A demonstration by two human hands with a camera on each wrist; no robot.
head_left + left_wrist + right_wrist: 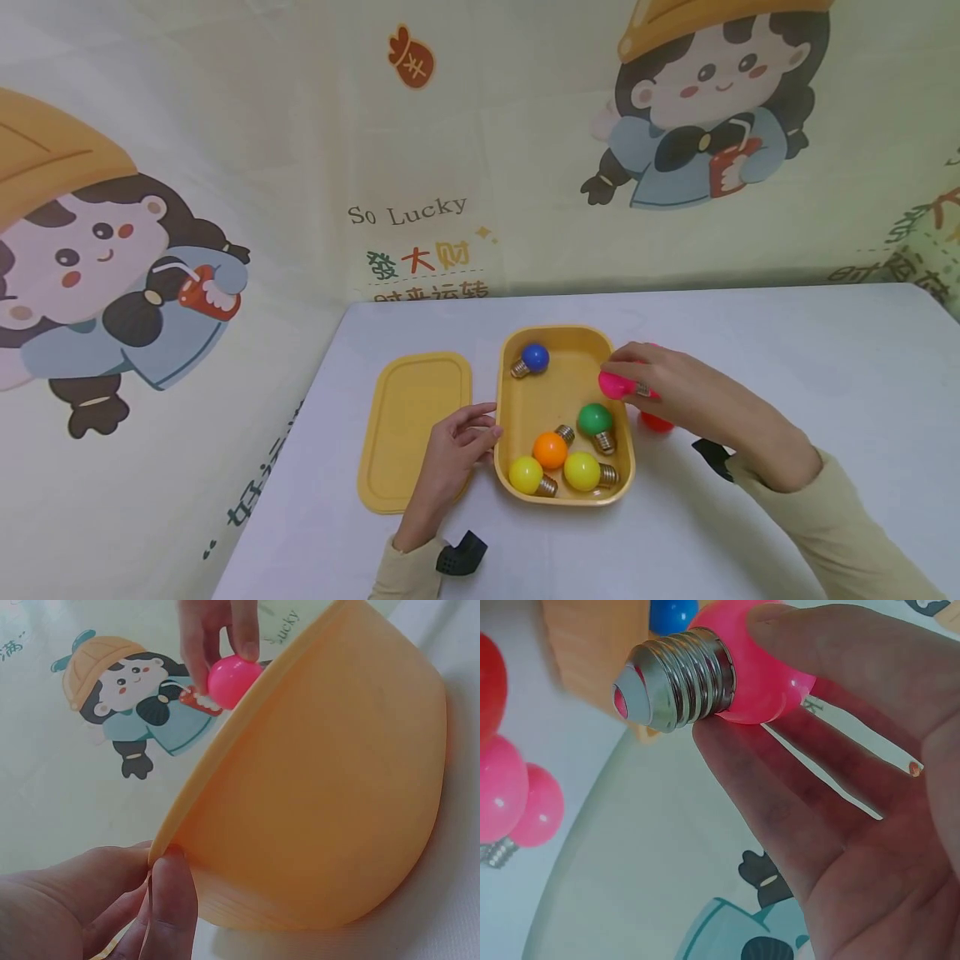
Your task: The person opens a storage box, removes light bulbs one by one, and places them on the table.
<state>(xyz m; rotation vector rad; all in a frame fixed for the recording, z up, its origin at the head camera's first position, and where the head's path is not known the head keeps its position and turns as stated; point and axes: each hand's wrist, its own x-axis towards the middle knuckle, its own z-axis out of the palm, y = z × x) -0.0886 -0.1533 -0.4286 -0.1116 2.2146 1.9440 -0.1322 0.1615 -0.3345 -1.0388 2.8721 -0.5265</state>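
Note:
My right hand pinches a pink bulb over the right rim of a yellow box. Its ridged metal screw base juts out past the fingers in the right wrist view. On the box's left side, my left hand holds the rim between thumb and fingers, as the left wrist view shows. Inside lie a blue bulb at the back, a green bulb, an orange bulb, and two yellow bulbs, one at left and one at right.
A flat yellow lid lies left of the box, partly behind my left hand. Right of the box, a red bulb sits on the white table beneath my right hand. Two more pink bulbs show there. A printed cloth backdrop stands behind.

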